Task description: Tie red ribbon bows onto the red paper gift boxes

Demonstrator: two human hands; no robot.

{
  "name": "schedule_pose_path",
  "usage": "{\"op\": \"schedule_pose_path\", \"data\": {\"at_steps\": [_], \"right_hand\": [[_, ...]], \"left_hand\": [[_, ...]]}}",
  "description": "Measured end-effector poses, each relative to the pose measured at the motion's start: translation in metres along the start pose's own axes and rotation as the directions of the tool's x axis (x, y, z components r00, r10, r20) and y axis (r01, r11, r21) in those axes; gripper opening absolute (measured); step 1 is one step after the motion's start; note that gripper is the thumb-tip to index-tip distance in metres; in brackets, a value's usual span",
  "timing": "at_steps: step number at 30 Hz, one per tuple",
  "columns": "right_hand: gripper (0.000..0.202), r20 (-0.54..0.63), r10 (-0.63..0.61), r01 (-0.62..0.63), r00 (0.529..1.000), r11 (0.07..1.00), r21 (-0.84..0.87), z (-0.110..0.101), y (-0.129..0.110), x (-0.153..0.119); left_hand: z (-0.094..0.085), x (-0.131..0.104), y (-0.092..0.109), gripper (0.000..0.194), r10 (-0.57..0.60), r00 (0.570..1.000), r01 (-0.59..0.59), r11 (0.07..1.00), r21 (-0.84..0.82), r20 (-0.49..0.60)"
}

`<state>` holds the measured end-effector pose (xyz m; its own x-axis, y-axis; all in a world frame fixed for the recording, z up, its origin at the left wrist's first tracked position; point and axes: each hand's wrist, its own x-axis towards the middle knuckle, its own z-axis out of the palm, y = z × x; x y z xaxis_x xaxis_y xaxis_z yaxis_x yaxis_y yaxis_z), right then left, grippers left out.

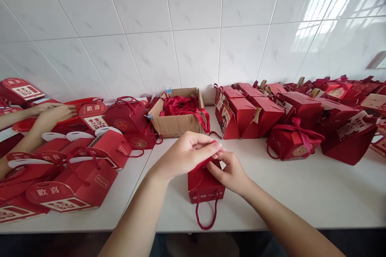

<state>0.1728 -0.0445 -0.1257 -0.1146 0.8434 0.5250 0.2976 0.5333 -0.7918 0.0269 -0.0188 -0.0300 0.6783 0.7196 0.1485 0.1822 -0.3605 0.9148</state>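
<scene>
A small red gift box [206, 186] stands on the white table in front of me, a twisted red cord handle [206, 227] hanging from its near side. Over its top my left hand [193, 152] is closed, thumb and fingers pinching a red ribbon [202, 164] that shows only in part. My right hand [227, 170] meets it from the right, fingers bent together on the same ribbon and resting against the box top. The fingers hide much of the ribbon and the lid.
Behind the box, a cardboard carton [173, 125] holds a heap of red ribbons [182, 105]. Red gift boxes [81, 184] crowd the left, where another person's hands [50, 116] reach in. More red boxes [259, 114] line the right, including a bow-tied box [294, 142].
</scene>
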Motion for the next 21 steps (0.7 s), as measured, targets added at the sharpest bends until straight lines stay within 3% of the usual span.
{"op": "schedule_pose_path", "data": {"at_steps": [4, 11, 14, 17, 21], "right_hand": [[0.024, 0.014, -0.038, 0.037, 0.999, 0.999, 0.039, -0.001, -0.002, 0.0], [0.037, 0.052, 0.193, -0.2, 0.98, 0.958, 0.208, 0.0, 0.001, -0.002], [0.037, 0.079, 0.211, -0.224, 0.974, 0.943, 0.246, -0.001, 0.0, -0.001], [0.037, 0.085, 0.225, -0.24, 0.971, 0.938, 0.25, -0.002, 0.0, -0.001], [0.037, 0.087, 0.244, -0.259, 0.966, 0.928, 0.268, -0.001, 0.001, -0.001]], "left_hand": [[0.002, 0.008, -0.001, 0.028, -0.026, 0.999, 0.026, 1.0, 0.015, -0.032], [0.005, 0.012, -0.013, 0.034, 0.019, 0.987, -0.016, 1.0, 0.025, -0.158], [0.001, 0.014, -0.024, 0.045, 0.04, 0.945, -0.029, 0.999, 0.038, -0.326], [-0.004, 0.007, -0.038, 0.047, -0.032, 0.889, 0.065, 0.996, 0.056, -0.457], [-0.001, -0.009, -0.055, 0.033, -0.146, 0.943, 0.162, 0.986, 0.03, -0.299]]}}
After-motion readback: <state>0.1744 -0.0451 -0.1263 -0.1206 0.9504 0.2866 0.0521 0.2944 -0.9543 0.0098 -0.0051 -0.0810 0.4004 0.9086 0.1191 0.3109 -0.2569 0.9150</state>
